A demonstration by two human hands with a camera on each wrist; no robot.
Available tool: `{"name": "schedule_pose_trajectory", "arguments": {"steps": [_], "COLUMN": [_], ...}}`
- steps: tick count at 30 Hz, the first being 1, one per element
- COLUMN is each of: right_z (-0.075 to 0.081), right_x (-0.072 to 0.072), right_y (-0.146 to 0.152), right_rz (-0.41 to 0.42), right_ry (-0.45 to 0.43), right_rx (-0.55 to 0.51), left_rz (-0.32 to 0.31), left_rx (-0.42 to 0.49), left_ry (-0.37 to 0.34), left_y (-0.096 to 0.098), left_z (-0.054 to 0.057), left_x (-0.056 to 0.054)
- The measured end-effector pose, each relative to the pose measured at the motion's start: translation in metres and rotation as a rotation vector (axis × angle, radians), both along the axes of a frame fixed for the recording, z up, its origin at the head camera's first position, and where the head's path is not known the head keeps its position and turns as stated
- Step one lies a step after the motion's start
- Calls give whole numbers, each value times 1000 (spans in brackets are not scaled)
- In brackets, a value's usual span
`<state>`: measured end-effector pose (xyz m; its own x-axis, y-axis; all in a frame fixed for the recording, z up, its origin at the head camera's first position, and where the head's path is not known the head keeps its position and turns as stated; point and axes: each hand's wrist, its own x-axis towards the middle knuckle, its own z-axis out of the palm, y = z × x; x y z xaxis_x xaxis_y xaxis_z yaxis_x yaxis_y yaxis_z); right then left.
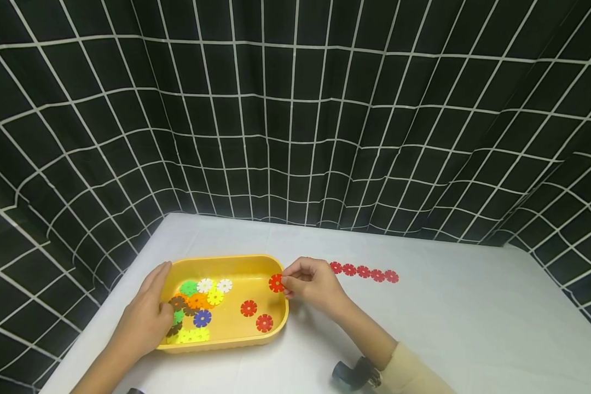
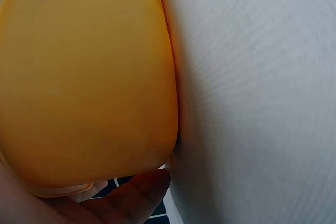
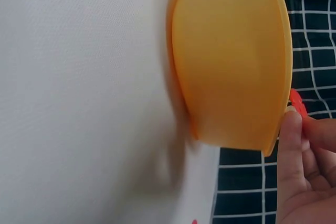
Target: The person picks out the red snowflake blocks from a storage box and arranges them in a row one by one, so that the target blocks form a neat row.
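My right hand point(image 1: 317, 284) pinches a red snowflake disc point(image 1: 276, 283) between thumb and fingertips, over the right rim of a yellow plastic tray point(image 1: 241, 342). In the right wrist view, the edge of that red disc point(image 3: 297, 101) shows past the fingertips, beside the tray's outer wall point(image 3: 231, 66). At the tray's left end, my left hand point(image 1: 145, 312) holds the rim, its thumb on the inner side. The left wrist view has its fingers point(image 2: 142, 192) against the tray's end wall point(image 2: 89, 87). Two more red discs point(image 1: 248, 308) lie apart on the tray floor.
Green, white, yellow, orange, brown and blue discs point(image 1: 197, 301) are heaped in the tray's left half. On the white table point(image 1: 448, 317), a row of several red discs point(image 1: 363, 272) lies behind and right of my right hand. A black gridded curtain point(image 1: 295, 120) surrounds the table.
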<state>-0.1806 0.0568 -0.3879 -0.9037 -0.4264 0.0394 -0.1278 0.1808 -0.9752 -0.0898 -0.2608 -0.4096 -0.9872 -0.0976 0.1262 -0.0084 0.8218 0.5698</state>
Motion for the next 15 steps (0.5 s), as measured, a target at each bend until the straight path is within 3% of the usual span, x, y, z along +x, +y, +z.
{"name": "schedule_pose_trajectory", "arguments": {"steps": [15], "right_z": [-6], "right_x": [-1], "right_y": [27], "right_rz": [-85], "right_ry": [-41], "right_rx": [44], "left_rz": [2], "left_rx": [-1], "left_ry": [8], "left_y": [1], "left_z": [1], "left_x": [0]}}
